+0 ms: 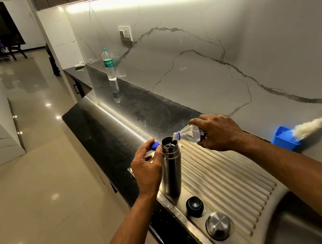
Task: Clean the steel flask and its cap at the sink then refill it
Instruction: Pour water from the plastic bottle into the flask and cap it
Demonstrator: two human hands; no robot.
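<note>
The steel flask (171,171) stands upright and uncapped on the ribbed steel drainboard (228,176). My left hand (147,167) steadies its side and pinches a small blue bottle cap (155,145) between thumb and finger. My right hand (219,132) grips a clear plastic water bottle (187,134), tilted with its mouth over the flask's opening; water runs in. In front of the flask lie its black inner stopper (194,206) and its steel outer cap (218,225).
A blue tub (282,138) with a fluffy bottle brush (309,128) sits against the wall at right. A second, sealed water bottle (109,64) stands far back on the black counter (105,132). The sink basin (300,226) lies at lower right. The counter edge drops to the floor at left.
</note>
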